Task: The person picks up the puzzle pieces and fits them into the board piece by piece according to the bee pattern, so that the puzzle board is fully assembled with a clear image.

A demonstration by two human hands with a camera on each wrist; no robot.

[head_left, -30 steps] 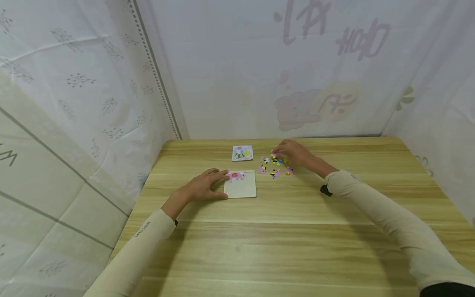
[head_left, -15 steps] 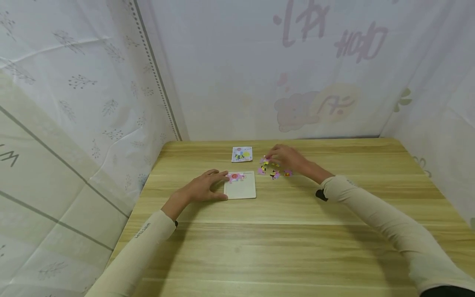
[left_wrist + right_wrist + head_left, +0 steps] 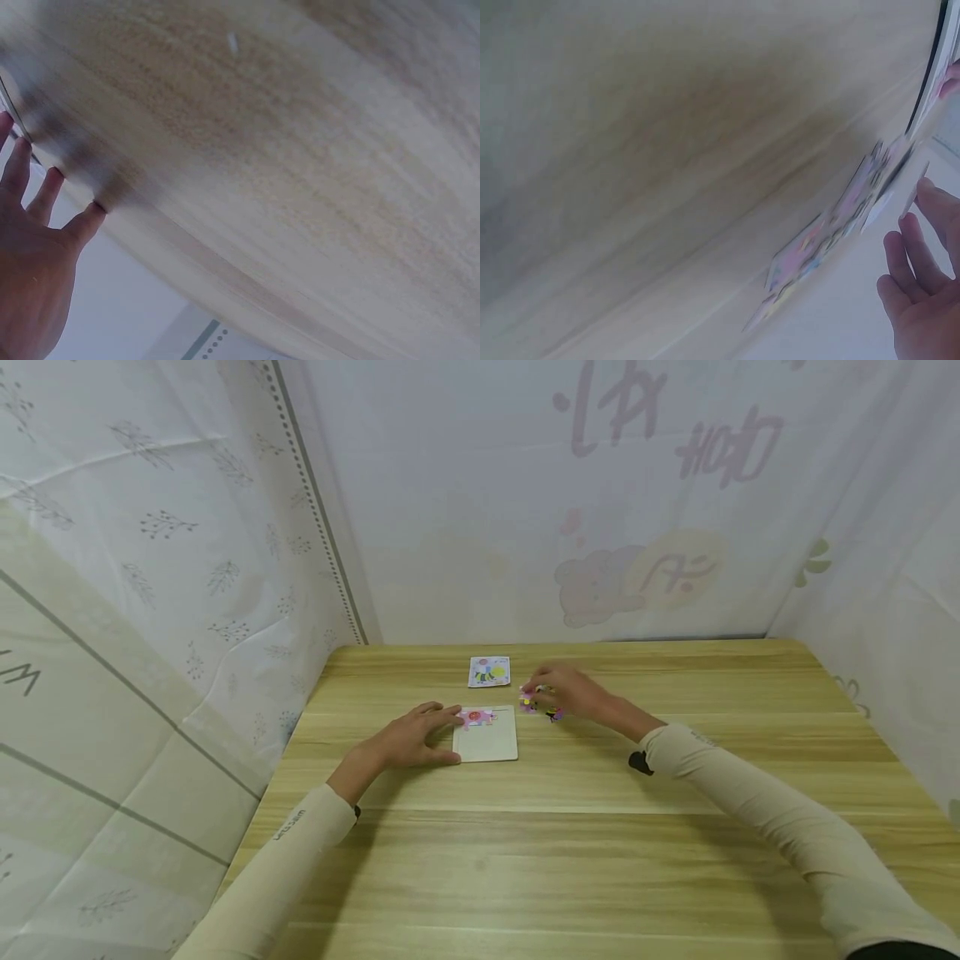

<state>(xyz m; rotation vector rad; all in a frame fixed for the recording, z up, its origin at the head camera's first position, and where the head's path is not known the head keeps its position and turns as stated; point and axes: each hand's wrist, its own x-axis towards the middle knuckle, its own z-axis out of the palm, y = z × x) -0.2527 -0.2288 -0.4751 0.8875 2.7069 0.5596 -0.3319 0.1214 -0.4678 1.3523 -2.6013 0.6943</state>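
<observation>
My left hand (image 3: 408, 737) rests at the left edge of a square pale puzzle board (image 3: 487, 746), fingertips near its top corner and thumb at the bottom corner. A few joined pink puzzle pieces (image 3: 477, 717) lie in the board's upper left. To the board's right, my right hand (image 3: 573, 691) is held over loose jigsaw pieces (image 3: 553, 714), hiding several of them. In the right wrist view, its thumb and finger pinch a thin puzzle piece (image 3: 915, 192), seen edge-on above the loose pieces (image 3: 799, 259). The left wrist view shows the left fingers spread, nothing gripped.
A small picture card (image 3: 490, 672) with a striped bee lies behind the board. Everything sits on a wood-grain table (image 3: 480, 852). Patterned white cloth (image 3: 465, 510) hangs behind the table and along both sides.
My right hand has moved left and slightly nearer across the loose pieces, toward the board, with a puzzle piece at its fingertips. The left hand and the board have stayed in place.
</observation>
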